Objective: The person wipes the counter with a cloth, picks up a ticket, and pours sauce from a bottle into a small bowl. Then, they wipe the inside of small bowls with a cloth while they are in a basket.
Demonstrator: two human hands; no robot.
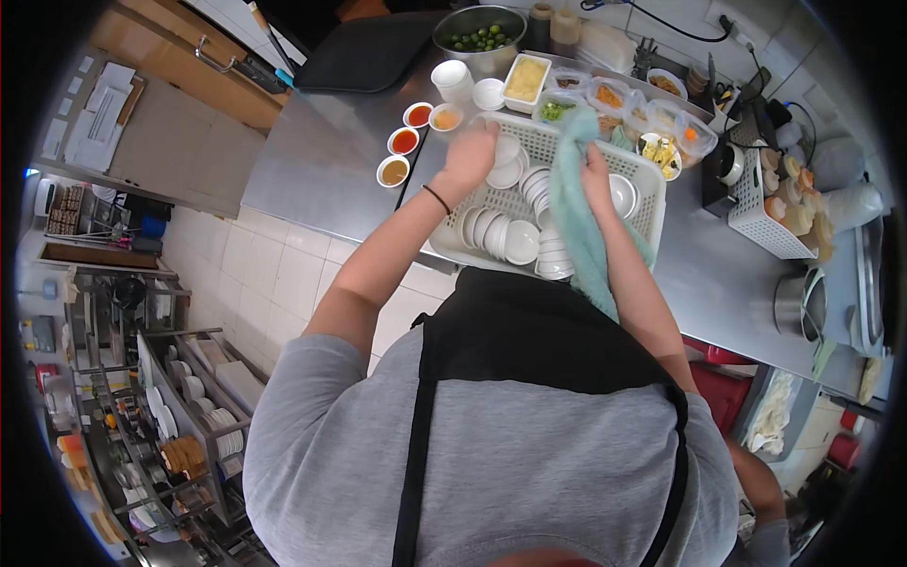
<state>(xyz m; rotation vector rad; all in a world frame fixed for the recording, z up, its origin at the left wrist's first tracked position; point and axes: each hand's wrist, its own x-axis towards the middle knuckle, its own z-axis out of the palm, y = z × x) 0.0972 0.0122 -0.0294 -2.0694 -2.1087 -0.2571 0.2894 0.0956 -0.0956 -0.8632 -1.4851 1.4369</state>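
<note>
My left hand is curled at the back left corner of a white plastic basket, slightly blurred. Its fingertips are beside small white dishes, and I cannot tell what it holds. A light green cloth hangs from my right hand, which is closed on it. The cloth drapes over the basket's right half and down its front side, hiding some dishes. Stacked small white bowls lie tilted in the basket. Another white bowl sits to the right of the cloth.
Three sauce cups stand left of the basket on the steel counter. Behind are a pot of green fruit, a yellow-filled tub and several food containers. A white crate stands at right. Another person's arm shows lower right.
</note>
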